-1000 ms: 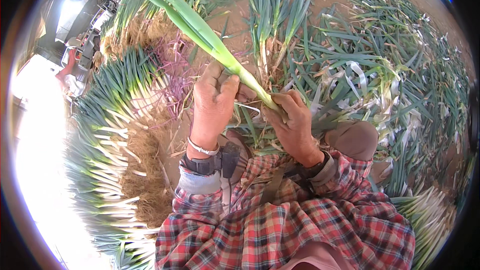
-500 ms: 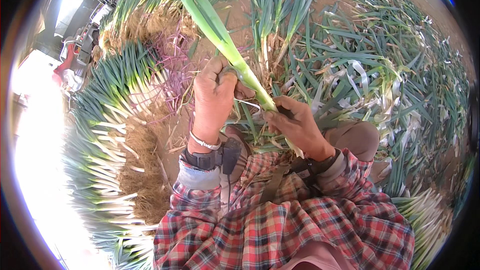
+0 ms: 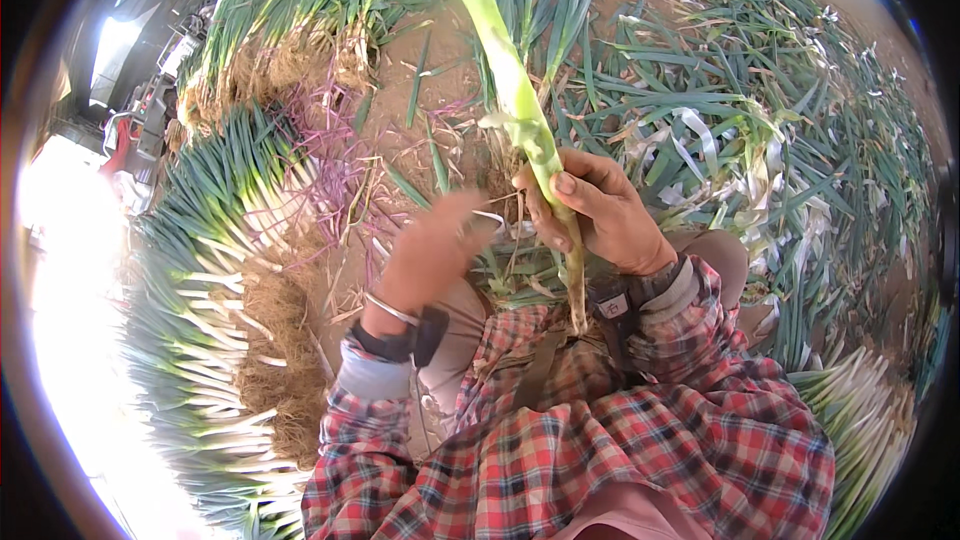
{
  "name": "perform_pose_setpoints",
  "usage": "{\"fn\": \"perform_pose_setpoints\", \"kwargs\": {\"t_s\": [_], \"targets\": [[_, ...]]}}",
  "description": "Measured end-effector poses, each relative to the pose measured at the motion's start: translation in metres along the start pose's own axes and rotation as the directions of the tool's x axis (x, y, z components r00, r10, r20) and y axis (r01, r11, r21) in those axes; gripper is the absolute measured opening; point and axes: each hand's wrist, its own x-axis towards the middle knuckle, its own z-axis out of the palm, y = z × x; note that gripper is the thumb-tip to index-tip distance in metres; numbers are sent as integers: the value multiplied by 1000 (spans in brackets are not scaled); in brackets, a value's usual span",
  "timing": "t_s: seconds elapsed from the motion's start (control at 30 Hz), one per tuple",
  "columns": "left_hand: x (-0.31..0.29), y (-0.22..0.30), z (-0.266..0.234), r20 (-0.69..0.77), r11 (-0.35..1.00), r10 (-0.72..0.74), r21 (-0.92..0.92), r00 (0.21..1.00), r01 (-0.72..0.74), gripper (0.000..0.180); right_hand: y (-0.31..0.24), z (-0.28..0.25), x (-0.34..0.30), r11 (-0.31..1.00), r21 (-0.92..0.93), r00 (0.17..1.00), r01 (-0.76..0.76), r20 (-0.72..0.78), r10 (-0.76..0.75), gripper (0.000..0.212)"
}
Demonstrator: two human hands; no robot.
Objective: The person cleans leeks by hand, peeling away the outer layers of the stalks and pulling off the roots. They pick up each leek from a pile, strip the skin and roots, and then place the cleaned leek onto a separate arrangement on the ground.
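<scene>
A long green onion (image 3: 508,75) slants up and away from my lap, with its pale, brownish lower end pointing down. Around its lower stalk my right hand (image 3: 615,220) is closed, thumb on top. Above that grip, a torn, loosened layer of leaf sticks out from the stalk. My left hand (image 3: 432,252) is apart from the onion, to its left, and its fingers are smeared by motion. A thin white curved piece shows at its fingertips; I cannot make out what it is.
Rows of green onions (image 3: 215,250) with brown roots (image 3: 285,340) curve along the left. More rooted onions (image 3: 300,30) lie far left, near purple strings (image 3: 335,155). Stripped leaves (image 3: 720,130) cover the right side. Pale-stalked onions (image 3: 855,430) lie at lower right.
My left hand has come off the onion and moved down and left. The onion has shifted right and stands steeper, and a leaf layer now hangs loose from it.
</scene>
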Motion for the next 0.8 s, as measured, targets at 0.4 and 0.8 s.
{"fn": "perform_pose_setpoints", "kwargs": {"t_s": [0.4,0.8], "targets": [[82,51,-54,-228,611,-503,-776,834,156,32,-2,37,22,442,-858,894,264,45,-445,19],[66,70,-55,-273,641,-587,-732,762,232,25,8,34,17,543,-814,929,206,-12,-370,12]]}}
